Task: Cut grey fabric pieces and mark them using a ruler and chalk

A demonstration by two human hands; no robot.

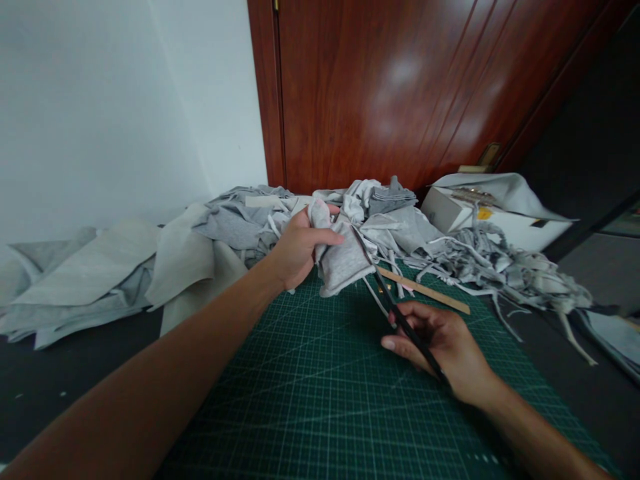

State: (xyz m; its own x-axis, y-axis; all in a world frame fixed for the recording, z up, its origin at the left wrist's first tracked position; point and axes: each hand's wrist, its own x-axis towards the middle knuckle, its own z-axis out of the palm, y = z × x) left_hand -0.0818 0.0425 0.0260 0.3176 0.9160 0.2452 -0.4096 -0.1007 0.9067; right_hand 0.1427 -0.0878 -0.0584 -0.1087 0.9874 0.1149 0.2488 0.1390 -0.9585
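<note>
My left hand (pixel 300 243) is closed on a light grey cloth piece (pixel 345 260), pinched between thumb and fingers above the cutting mat. The cloth looks folded, with a seamed lower edge, and hangs down to the right. In my right hand (pixel 443 343) is a long slim black tool (pixel 410 330), slanting up and left. Its thin far end lies against the right edge of the cloth; its exact kind does not show clearly. A narrow pale strip runs beside the tool from the cloth's lower corner towards my right fingers.
Beneath my hands lies a green gridded cutting mat (pixel 320 387). A wooden ruler (pixel 425 290) rests on it. Grey fabric pieces (pixel 100 267) pile up at left and back. Tangled cloth strips (pixel 520 267) lie at right, before a white box (pixel 443 210). Behind stands a reddish-brown door (pixel 375 87).
</note>
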